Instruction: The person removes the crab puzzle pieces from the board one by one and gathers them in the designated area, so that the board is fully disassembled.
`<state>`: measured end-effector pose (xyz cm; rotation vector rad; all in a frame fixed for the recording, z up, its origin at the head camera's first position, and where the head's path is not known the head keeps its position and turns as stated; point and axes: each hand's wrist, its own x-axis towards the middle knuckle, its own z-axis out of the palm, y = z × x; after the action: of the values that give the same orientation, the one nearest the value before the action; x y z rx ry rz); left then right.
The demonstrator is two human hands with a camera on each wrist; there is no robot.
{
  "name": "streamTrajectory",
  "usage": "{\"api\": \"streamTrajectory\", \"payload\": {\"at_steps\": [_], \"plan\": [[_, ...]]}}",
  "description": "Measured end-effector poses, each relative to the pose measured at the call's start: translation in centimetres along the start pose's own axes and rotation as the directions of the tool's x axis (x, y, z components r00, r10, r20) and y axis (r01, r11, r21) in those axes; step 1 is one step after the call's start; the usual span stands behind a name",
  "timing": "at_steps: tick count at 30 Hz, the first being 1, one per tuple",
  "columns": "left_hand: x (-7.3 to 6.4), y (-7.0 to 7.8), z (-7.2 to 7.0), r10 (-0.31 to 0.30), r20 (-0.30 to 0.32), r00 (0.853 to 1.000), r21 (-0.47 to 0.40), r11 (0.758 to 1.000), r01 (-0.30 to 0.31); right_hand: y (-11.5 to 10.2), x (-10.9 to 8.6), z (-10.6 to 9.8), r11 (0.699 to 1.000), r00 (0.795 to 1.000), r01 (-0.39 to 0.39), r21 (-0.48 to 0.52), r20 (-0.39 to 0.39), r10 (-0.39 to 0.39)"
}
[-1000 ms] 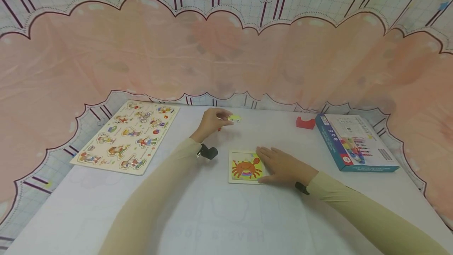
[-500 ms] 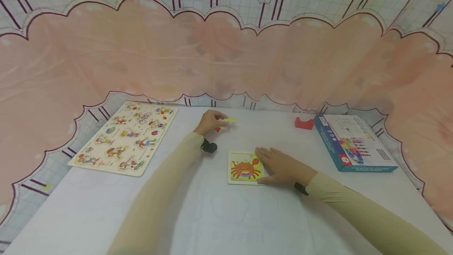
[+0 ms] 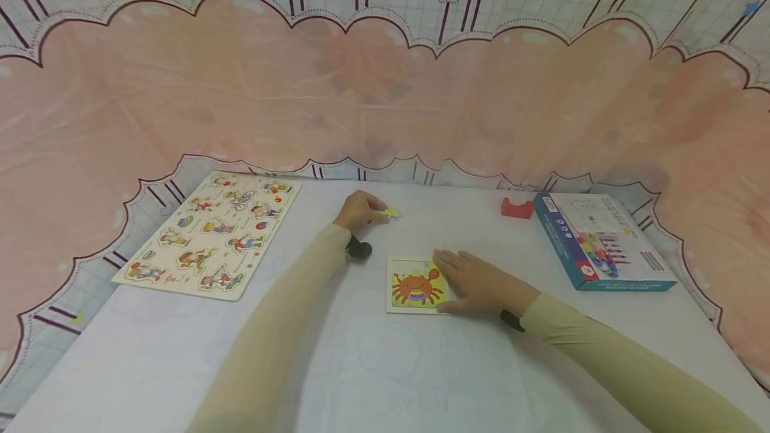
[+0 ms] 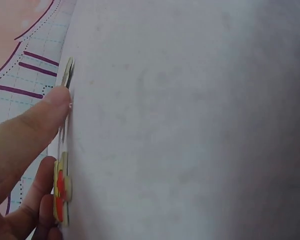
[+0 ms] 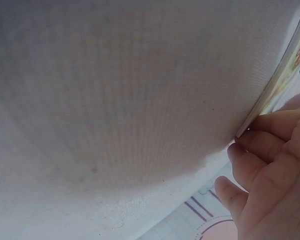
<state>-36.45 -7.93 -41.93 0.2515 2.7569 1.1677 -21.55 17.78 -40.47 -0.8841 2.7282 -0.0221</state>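
Note:
My left hand (image 3: 361,209) is near the back of the table, its fingertips on a small yellow puzzle piece (image 3: 392,212) that it pinches low by the table. In the left wrist view that puzzle piece (image 4: 68,71) shows edge-on beyond a fingertip. A second piece, red and yellow (image 4: 61,190), stands beside the bent fingers; the head view mostly hides it under the hand. My right hand (image 3: 481,282) rests spread on the right side of a square crab puzzle (image 3: 416,288), thumb at its lower edge. The right wrist view has the fingers (image 5: 262,142) at the board's edge (image 5: 275,82).
A large board of children figures (image 3: 207,236) lies on the left. At the back right are a red block with a scooped top (image 3: 516,208) and a blue-edged flat box (image 3: 604,242). A patterned cloth (image 3: 385,99) rises behind the white table (image 3: 361,373).
The left hand has turned the yellow piece flatter and brought it down slightly towards the table. The right hand has stayed on the crab puzzle. The head view has shifted a little.

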Motion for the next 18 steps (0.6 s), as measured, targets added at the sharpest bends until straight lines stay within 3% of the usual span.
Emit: {"api": "streamTrajectory", "payload": {"at_steps": [18], "plan": [[-0.18,0.01,-0.01,0.001,0.016,1.000,-0.022,1.000,-0.001,0.11,0.08,0.09,1.000,1.000,-0.005,-0.001,0.003,0.005]]}}
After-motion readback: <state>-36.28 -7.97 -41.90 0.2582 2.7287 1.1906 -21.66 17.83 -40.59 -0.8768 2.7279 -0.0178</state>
